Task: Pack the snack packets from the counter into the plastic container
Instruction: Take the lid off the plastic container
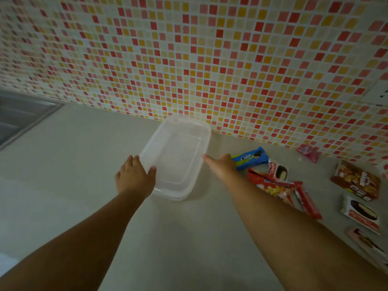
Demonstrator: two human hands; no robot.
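Your left hand (pixel 134 178) rests against the near left side of the plastic container (pixel 178 156). Its thumb lies over the rim onto the lid, and its fingers reach down the outer left wall. The thumb and fingers are set a moderate width apart around that edge; whether they clamp the wall or only touch it cannot be told.

Your right hand (pixel 222 165) is at the container's right side. Its fingers are extended and fairly straight, with one fingertip at or just touching the right rim. It holds nothing.

The container is clear, rectangular and lidded. It sits flat on the grey counter (pixel 84 164), between your two hands, with its far end close to the tiled wall (pixel 189 59). No packet shows inside it.

All snack packets lie on the counter to the right of your right-hand fingers. A blue biscuit packet (pixel 249 158) lies just beside your right wrist. A red and yellow packet (pixel 270 186) lies along the outside of your right forearm, with a red stick packet (pixel 307 201) next to it. A white and red packet (pixel 279 171) overlaps the red and yellow one. Further right are a brown biscuit box (pixel 357 182), a second white and red packet (pixel 362 214) and a pink packet (pixel 365 244), the last partly cut off at the frame edge. A small pink wrapper (pixel 308 152) lies by the wall.

A steel sink (pixel 23 116) lies well to the left of your left-hand fingers.
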